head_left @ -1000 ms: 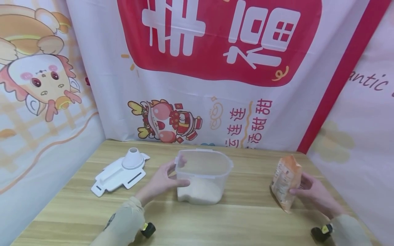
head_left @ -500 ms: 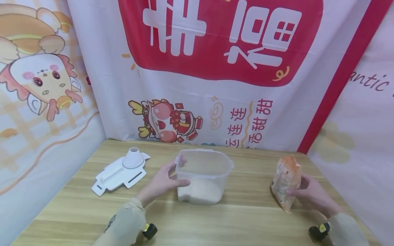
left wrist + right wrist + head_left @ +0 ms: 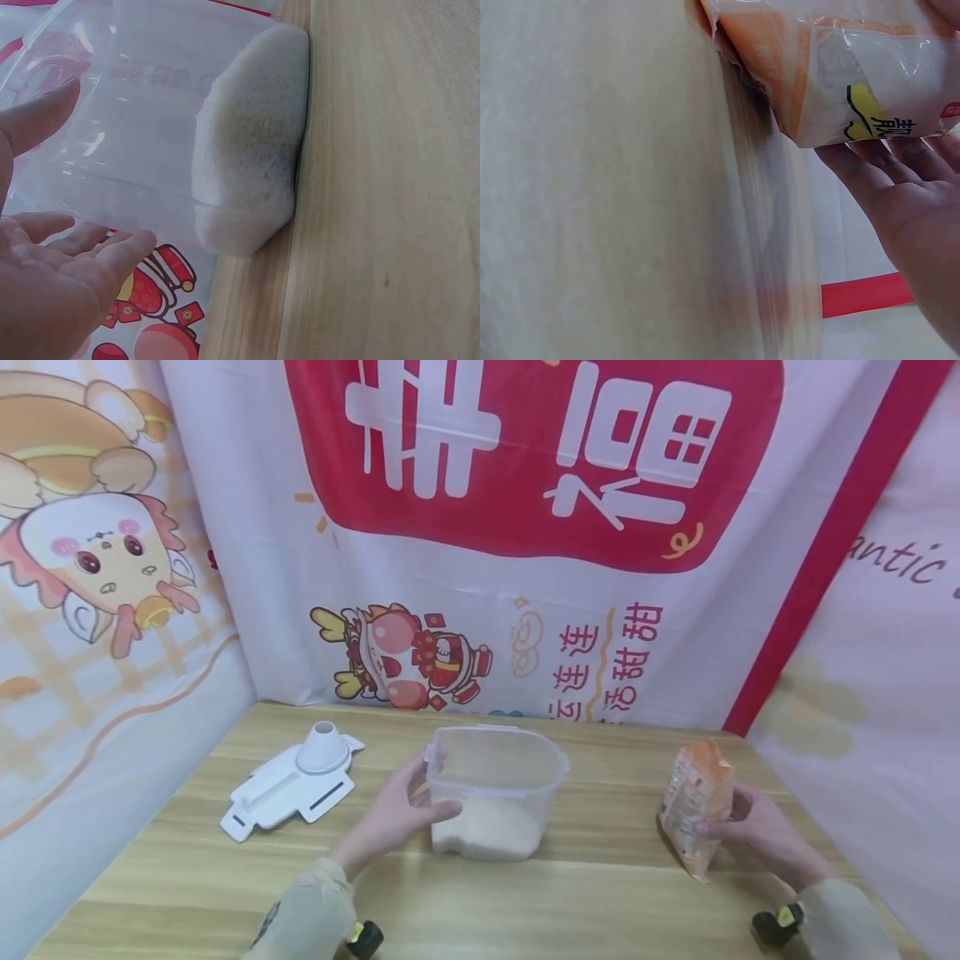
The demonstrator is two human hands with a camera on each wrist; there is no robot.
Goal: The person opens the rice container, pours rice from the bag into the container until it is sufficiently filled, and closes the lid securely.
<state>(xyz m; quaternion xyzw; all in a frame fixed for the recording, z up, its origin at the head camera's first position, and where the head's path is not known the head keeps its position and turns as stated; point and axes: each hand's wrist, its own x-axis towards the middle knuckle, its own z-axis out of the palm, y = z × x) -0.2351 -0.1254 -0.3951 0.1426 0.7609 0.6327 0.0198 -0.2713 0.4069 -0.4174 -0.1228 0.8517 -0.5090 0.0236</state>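
Head: tub (image 3: pixel 497 818) centre, bag (image 3: pixel 692 806) right
Our left hand (image 3: pixel 397 808) spans the tub, fingers wide; right hand (image 3: pixel 767 835) grips the bag.
Left wrist: grains (image 3: pixel 251 142) probably make it base-heavy.
Right wrist: bag likely soft; we'd hold mid-body.

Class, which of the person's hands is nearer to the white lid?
Left. The left hand is right of the white lid, at the clear plastic container; the right hand is much farther right, at the orange bag.

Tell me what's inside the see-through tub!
Inside the see-through tub are white grains, filling its lower part. They cover the tub's floor, so I can't see that, or whether anything is buried in them.
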